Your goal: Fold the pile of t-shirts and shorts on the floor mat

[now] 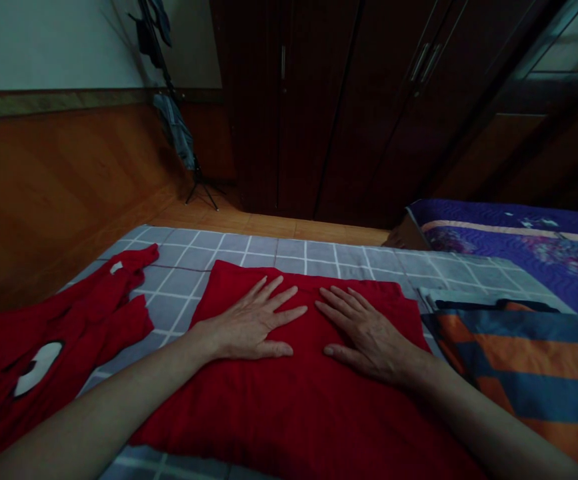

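A red piece of cloth [313, 413], probably a garment, lies spread out and partly folded in front of me. My left hand [253, 323] rests flat on its upper left part, fingers spread and palm down. On the upper right part lies my right hand [363, 330], also palm down, with its fingers stretched toward the left one. A small gap of red fabric shows between the two hands. Neither hand grips anything. Left of my left arm is a rumpled red garment [83, 327] with a white and black eye-shaped patch.
Everything lies on a grey sheet with white checks [319, 252]. Folded clothes with orange and blue stripes [543, 360] sit at the right. Beyond are a purple flowered bed cover [529, 233], a dark wooden wardrobe [309, 120] and a coat stand [169, 80] with things hanging on it.
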### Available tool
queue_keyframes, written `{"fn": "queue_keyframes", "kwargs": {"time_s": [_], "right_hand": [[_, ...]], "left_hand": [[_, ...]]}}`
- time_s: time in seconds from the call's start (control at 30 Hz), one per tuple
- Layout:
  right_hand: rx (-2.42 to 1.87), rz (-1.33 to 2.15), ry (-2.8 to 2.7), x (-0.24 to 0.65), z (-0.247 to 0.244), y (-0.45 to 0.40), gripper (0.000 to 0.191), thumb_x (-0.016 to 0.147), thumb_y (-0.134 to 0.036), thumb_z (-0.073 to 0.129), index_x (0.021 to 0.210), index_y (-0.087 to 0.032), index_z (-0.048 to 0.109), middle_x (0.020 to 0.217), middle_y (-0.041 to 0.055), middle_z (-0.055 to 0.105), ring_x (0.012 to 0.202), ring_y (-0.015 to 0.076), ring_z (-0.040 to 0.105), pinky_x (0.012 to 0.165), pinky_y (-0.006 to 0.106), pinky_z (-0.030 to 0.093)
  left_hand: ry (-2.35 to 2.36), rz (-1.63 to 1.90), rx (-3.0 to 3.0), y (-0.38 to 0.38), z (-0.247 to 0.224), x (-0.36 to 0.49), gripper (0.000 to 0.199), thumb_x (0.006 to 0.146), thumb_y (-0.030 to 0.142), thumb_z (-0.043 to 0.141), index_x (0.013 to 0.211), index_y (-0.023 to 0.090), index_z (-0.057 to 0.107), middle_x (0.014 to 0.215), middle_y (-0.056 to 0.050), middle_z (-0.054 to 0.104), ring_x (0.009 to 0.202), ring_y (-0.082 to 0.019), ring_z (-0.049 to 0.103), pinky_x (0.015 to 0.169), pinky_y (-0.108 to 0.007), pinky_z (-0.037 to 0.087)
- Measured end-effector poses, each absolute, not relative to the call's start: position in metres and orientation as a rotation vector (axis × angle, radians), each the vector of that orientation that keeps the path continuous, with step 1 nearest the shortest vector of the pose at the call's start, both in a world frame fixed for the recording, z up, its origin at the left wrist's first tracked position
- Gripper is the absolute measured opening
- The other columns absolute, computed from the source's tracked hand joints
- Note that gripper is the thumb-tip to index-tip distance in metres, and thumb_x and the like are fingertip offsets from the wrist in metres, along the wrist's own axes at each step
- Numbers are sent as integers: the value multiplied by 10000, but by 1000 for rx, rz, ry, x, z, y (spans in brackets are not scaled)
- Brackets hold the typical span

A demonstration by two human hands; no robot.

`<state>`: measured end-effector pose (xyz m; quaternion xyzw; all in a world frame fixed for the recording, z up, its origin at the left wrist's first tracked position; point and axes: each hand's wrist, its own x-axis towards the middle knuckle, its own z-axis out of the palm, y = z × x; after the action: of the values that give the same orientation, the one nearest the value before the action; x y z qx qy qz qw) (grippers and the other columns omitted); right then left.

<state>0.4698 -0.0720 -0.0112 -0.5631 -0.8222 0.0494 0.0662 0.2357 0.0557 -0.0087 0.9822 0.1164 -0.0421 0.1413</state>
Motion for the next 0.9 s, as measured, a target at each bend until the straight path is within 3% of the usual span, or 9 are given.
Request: {"fn": "queue_keyframes", "kwargs": {"time_s": [0.13, 0.37, 0.53, 0.63, 0.7, 0.9], "right_hand": [[-1728, 102, -2467, 477, -13, -70, 711, 899, -595, 416, 1444, -145, 342, 1510, 148, 243, 1395, 305, 201, 1118, 547, 209], [-1872, -47, -2311, 487, -20, -66, 670, 916, -562, 413, 1419, -121, 383, 1486, 153, 318, 1373, 308, 265, 1101, 525, 266], [-1851, -156, -2212, 488, -23, -68, 537, 906, -488, 478, 1294, -121, 539, 1427, 173, 411, 1320, 327, 354, 1055, 532, 334], [-1777, -227, -2218, 486, -21, -71, 385, 914, -407, 483, 1134, -135, 643, 1355, 165, 495, 1257, 305, 434, 1029, 501, 375], [-1787, -252, -2238, 483, -18, -71, 346, 922, -368, 465, 1103, -142, 656, 1324, 158, 525, 1233, 291, 459, 1029, 485, 375], [-2063, -158, -2322, 474, -11, -65, 544, 940, -391, 409, 1383, -77, 430, 1462, 186, 352, 1348, 299, 316, 1096, 486, 260]], "left_hand": [[361, -126, 2837, 61, -10, 233, 729, 848, 628, 479, 1467, 404, 165, 1578, -12, 8, 1408, -369, -114, 1120, -587, 33], [415, -46, 2854, 62, -16, 233, 844, 794, 689, 495, 1485, 323, 178, 1579, -33, 70, 1416, -359, -99, 1134, -545, 41], [221, 44, 2914, 61, -13, 232, 679, 876, 616, 427, 1451, 275, 308, 1543, -40, 248, 1436, -295, 17, 1145, -511, -9], [160, 83, 2918, 60, -15, 231, 624, 897, 583, 417, 1407, 225, 397, 1512, -68, 320, 1426, -260, 145, 1161, -445, 44], [202, 108, 2915, 60, -18, 231, 642, 882, 584, 448, 1409, 221, 392, 1527, -85, 283, 1418, -258, 182, 1159, -424, 89], [293, 46, 2920, 61, -24, 231, 740, 871, 624, 427, 1482, 264, 217, 1573, -83, 71, 1436, -297, 8, 1146, -473, 79]]}}
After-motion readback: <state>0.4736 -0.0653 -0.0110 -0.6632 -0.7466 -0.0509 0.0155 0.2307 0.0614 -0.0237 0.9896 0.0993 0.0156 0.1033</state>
